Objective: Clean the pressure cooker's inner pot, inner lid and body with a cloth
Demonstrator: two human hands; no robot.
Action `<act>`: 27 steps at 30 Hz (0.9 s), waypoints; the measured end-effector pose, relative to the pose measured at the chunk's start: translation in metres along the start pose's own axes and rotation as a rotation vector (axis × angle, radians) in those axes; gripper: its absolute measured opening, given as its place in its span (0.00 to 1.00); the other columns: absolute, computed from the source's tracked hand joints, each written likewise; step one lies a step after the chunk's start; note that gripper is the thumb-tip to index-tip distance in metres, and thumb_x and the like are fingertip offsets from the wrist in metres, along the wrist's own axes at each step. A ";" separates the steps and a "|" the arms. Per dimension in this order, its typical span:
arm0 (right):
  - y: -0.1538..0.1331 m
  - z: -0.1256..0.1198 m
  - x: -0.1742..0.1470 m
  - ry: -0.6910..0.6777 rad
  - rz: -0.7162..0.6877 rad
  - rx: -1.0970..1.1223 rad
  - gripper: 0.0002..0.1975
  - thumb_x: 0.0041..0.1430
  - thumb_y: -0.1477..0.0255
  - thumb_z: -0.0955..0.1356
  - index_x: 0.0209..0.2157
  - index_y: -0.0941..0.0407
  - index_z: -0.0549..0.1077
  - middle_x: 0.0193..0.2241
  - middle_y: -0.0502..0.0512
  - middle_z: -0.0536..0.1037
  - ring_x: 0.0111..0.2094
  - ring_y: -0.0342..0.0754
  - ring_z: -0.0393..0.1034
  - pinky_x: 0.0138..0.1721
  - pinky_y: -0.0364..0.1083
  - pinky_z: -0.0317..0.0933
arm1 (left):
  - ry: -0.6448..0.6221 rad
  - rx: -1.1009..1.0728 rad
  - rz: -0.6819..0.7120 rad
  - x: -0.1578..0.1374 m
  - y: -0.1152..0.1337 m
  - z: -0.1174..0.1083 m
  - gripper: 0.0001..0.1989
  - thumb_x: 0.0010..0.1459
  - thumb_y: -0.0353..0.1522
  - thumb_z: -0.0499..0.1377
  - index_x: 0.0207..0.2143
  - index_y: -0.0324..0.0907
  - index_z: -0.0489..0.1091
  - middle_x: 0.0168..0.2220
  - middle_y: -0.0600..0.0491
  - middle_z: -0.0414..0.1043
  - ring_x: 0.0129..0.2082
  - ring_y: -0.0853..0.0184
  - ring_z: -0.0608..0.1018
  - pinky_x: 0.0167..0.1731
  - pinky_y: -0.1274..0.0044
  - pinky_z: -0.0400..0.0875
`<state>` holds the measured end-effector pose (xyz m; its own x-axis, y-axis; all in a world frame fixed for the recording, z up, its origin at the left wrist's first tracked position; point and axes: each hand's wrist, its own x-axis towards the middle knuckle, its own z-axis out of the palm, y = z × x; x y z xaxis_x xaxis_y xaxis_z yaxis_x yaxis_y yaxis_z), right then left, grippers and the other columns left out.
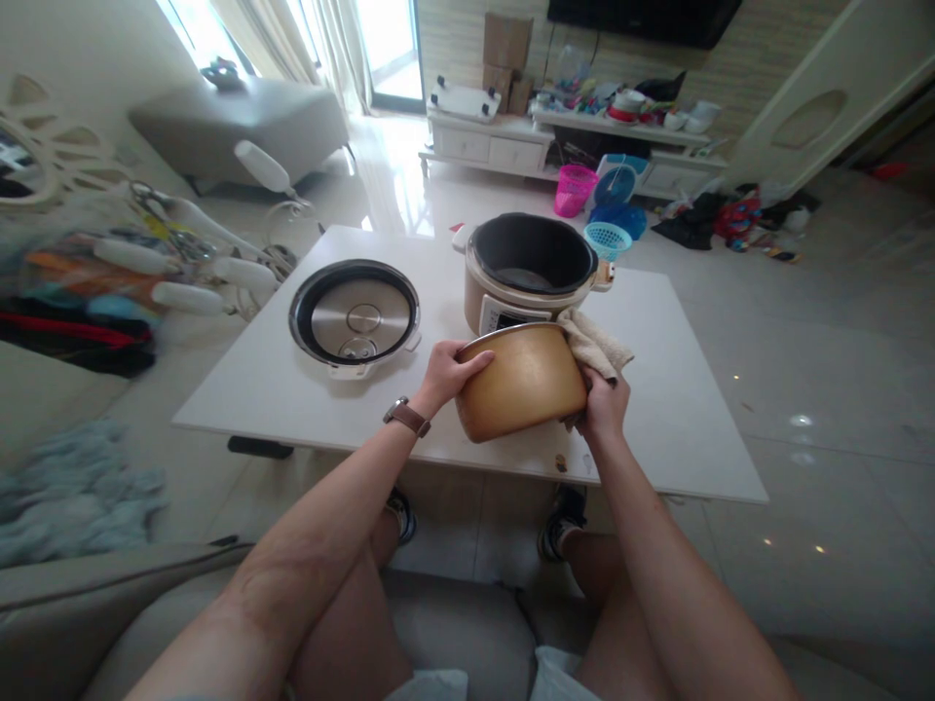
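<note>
A golden-brown inner pot (522,380) is tilted over the front of the white table (664,389), its outer side facing me. My left hand (447,375) is closed on the pot's left rim, thumb on the outside. With my right hand (605,399) I grip a beige cloth (595,343) pressed against the pot's right side; part of the cloth drapes above the hand and some shows below. Just behind stands the cooker body (478,277), open at the top with a dark interior. Left of it, the detached lid (357,313) lies with its metal inner side up.
Beyond the table, a pink basket (574,190) and a light blue basket (608,239) stand on the floor near a white TV cabinet (482,146). A white multi-armed lamp-like fixture (241,273) reaches close to the table's left edge. I sit on a grey sofa (460,613).
</note>
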<state>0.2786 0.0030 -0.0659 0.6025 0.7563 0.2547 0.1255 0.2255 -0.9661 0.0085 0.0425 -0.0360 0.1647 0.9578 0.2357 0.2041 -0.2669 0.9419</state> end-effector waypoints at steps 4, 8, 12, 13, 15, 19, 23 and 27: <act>-0.024 0.001 -0.017 0.015 -0.220 -0.204 0.16 0.55 0.64 0.73 0.44 0.57 0.82 0.43 0.61 0.87 0.48 0.59 0.81 0.54 0.57 0.73 | 0.019 0.028 -0.010 0.000 0.006 0.001 0.31 0.54 0.53 0.64 0.15 0.42 0.56 0.19 0.58 0.49 0.22 0.75 0.51 0.22 0.76 0.44; -0.056 0.000 -0.039 -0.244 -0.672 -0.424 0.18 0.59 0.65 0.70 0.49 0.52 0.82 0.50 0.60 0.85 0.59 0.62 0.77 0.61 0.60 0.68 | 0.013 0.035 -0.010 0.001 0.006 0.002 0.31 0.55 0.53 0.64 0.16 0.42 0.56 0.19 0.58 0.49 0.22 0.75 0.52 0.22 0.76 0.44; -0.077 0.002 -0.048 -0.487 -0.888 -0.488 0.20 0.63 0.67 0.68 0.56 0.45 0.79 0.58 0.53 0.82 0.65 0.59 0.72 0.67 0.59 0.60 | 0.028 0.015 0.005 0.002 0.003 0.003 0.32 0.53 0.55 0.63 0.15 0.42 0.53 0.19 0.59 0.46 0.22 0.75 0.51 0.22 0.77 0.43; -0.078 0.002 -0.048 -0.489 -0.894 -0.473 0.20 0.64 0.68 0.68 0.57 0.45 0.79 0.58 0.53 0.82 0.65 0.58 0.72 0.67 0.59 0.60 | 0.027 0.011 0.004 0.001 0.002 0.003 0.33 0.52 0.55 0.63 0.15 0.42 0.53 0.19 0.59 0.46 0.22 0.75 0.50 0.22 0.77 0.43; -0.075 0.002 -0.044 -0.450 -0.850 -0.439 0.20 0.64 0.68 0.67 0.56 0.47 0.79 0.58 0.54 0.82 0.65 0.58 0.73 0.67 0.59 0.61 | 0.019 0.005 -0.010 0.000 0.000 0.005 0.32 0.53 0.55 0.64 0.15 0.42 0.54 0.19 0.59 0.47 0.22 0.75 0.51 0.22 0.77 0.43; -0.056 0.001 -0.033 -0.263 -0.639 -0.378 0.19 0.59 0.66 0.70 0.52 0.53 0.81 0.52 0.60 0.85 0.58 0.61 0.78 0.62 0.59 0.68 | 0.042 -0.020 -0.033 -0.003 -0.004 0.007 0.32 0.54 0.55 0.64 0.16 0.42 0.54 0.19 0.59 0.48 0.21 0.75 0.52 0.21 0.77 0.43; -0.033 0.001 -0.018 -0.053 -0.380 -0.244 0.15 0.57 0.65 0.72 0.44 0.56 0.82 0.43 0.62 0.86 0.47 0.59 0.81 0.56 0.58 0.72 | 0.097 -0.059 -0.012 -0.006 -0.019 0.010 0.32 0.52 0.55 0.64 0.16 0.43 0.52 0.19 0.59 0.46 0.22 0.75 0.51 0.22 0.76 0.44; -0.014 0.001 -0.003 0.022 -0.111 -0.083 0.17 0.53 0.63 0.75 0.43 0.57 0.82 0.42 0.58 0.86 0.45 0.56 0.81 0.56 0.57 0.72 | 0.123 -0.097 -0.009 -0.007 -0.036 0.009 0.33 0.51 0.58 0.62 0.16 0.43 0.53 0.18 0.59 0.47 0.22 0.74 0.52 0.23 0.77 0.45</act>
<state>0.2739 -0.0018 -0.0530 0.5984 0.7157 0.3600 0.2561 0.2549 -0.9324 0.0089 0.0448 -0.0737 0.0426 0.9675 0.2492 0.1102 -0.2525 0.9613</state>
